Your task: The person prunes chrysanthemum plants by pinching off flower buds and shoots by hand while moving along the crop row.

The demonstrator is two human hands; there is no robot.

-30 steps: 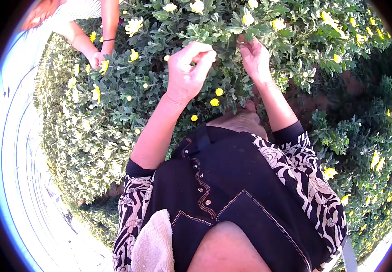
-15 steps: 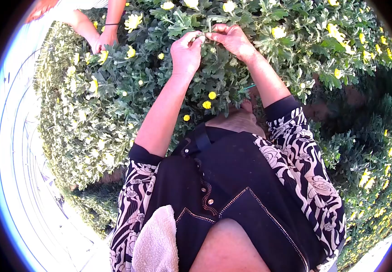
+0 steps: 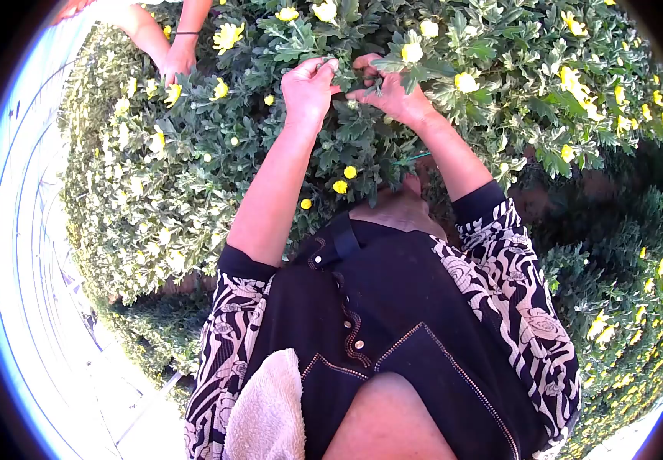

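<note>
Among green chrysanthemum leaves, my left hand (image 3: 308, 90) is closed, thumb and fingers pinched together; what is between the fingertips is too small to make out. My right hand (image 3: 394, 93) is just to its right, with thumb and fingers apart around leafy stems. A pale yellow flower (image 3: 412, 52) stands right above my right hand, its leaves covering part of the fingers. Another yellow flower (image 3: 287, 14) is above my left hand. Below the hands, small yellow blooms (image 3: 340, 186) sit low on the plant.
At the upper left, another person's hands (image 3: 177, 63) reach into the same foliage. More yellow flowers (image 3: 466, 82) grow to the right, above a dark gap with soil. A thin green strip (image 3: 414, 159) lies below my right wrist. A white cloth (image 3: 266, 410) hangs at my chest.
Both hands met at a stem half a second ago; now they are apart, the left slightly further left and the right lower. The co-worker's hands have shifted slightly upward.
</note>
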